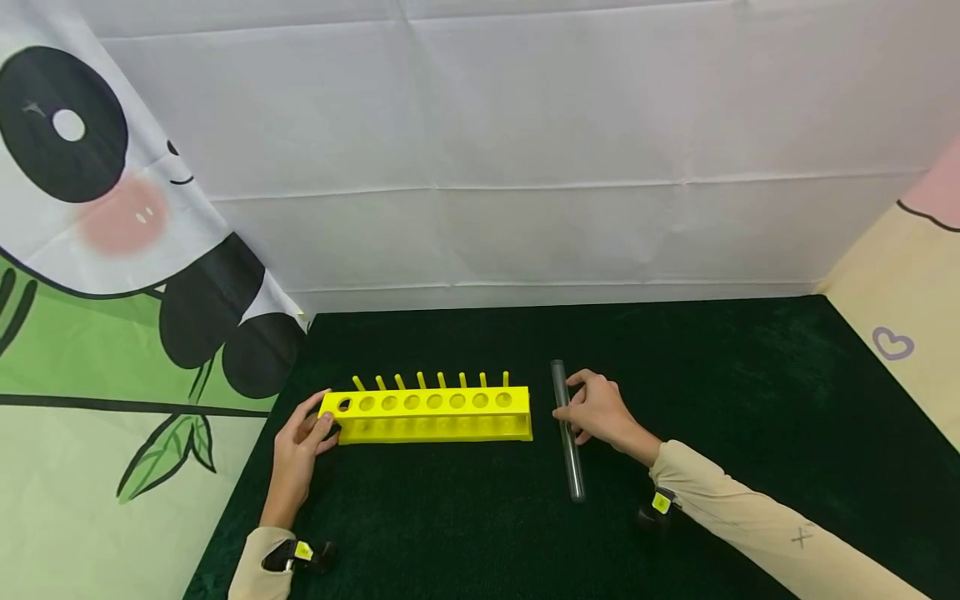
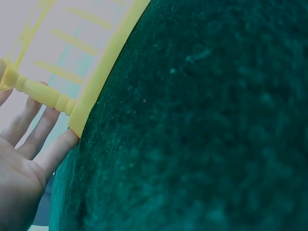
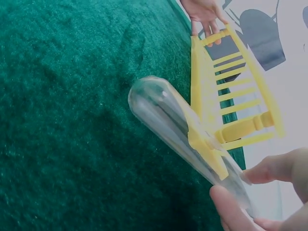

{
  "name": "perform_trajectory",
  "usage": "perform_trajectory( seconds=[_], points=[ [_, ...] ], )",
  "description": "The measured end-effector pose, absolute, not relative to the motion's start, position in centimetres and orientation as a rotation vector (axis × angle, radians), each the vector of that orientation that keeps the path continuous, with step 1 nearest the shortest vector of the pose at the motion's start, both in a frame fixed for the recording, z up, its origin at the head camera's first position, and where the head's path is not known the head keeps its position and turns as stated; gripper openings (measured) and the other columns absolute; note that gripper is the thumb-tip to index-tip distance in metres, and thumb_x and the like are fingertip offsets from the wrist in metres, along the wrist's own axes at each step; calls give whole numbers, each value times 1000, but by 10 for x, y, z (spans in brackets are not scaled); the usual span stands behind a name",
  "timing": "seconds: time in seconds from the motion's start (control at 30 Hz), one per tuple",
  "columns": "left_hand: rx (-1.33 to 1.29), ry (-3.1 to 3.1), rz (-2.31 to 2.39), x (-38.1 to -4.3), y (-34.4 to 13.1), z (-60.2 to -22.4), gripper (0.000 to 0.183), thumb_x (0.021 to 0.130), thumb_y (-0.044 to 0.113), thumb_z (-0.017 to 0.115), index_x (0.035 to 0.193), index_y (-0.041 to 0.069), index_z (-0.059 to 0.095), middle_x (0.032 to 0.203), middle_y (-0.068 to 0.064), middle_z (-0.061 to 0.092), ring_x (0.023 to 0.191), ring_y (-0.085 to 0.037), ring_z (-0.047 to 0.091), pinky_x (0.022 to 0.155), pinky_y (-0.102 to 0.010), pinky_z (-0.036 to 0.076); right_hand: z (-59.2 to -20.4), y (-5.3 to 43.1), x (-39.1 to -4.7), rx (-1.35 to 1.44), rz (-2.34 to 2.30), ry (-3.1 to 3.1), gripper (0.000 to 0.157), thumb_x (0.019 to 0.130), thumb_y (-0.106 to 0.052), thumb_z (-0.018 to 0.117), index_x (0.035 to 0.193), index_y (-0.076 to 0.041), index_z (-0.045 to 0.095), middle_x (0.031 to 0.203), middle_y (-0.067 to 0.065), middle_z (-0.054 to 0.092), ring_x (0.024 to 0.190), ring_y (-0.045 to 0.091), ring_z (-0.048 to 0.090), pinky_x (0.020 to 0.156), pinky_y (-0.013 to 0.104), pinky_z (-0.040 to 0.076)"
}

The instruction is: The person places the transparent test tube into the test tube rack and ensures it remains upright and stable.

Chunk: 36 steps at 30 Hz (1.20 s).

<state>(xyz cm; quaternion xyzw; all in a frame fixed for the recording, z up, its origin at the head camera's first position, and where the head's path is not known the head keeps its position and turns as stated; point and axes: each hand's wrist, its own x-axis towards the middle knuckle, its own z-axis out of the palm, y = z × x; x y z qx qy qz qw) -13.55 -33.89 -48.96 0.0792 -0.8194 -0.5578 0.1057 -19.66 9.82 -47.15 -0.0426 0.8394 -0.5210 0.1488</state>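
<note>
A yellow test tube rack (image 1: 435, 414) stands on the dark green cloth, with a row of round holes along its top and a row of pegs behind. My left hand (image 1: 295, 454) holds the rack by its left end, thumb on the near side. In the left wrist view, fingers of that hand (image 2: 24, 178) lie by the rack's end post and lower edge (image 2: 108, 57). To the right of the rack, my right hand (image 1: 603, 412) pinches a clear glass test tube (image 1: 570, 467) between thumb and fingers. The tube's rounded end (image 3: 151, 96) points toward me, apart from the rack.
Green cloth (image 1: 735, 400) covers the table. A white sheet (image 1: 525, 150) hangs behind it. Printed panda fabric (image 1: 150, 250) hangs on the left, and a cream panel (image 1: 900, 292) with a heart is on the right.
</note>
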Motion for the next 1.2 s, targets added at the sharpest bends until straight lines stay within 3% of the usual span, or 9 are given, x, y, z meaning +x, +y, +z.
perform_trajectory(
  seconds=[0.83,1.2],
  points=[
    [216,-2382,-1665,-134,-342,-491,49,98,35,51,142,14,43,134,-16,46,101,0,57,78,-25,54,-456,96,-192,-174,-1537,2428,55,80,-7,73,127,1,45,84,11,60,64,25,63,51,33,56],
    [220,-2382,-1667,-135,-341,-489,49,98,35,51,142,16,43,134,-17,46,101,-1,57,78,-25,54,-450,96,-191,-219,-1560,2429,55,80,-7,73,127,2,46,84,11,60,62,21,62,51,33,56]
  ],
)
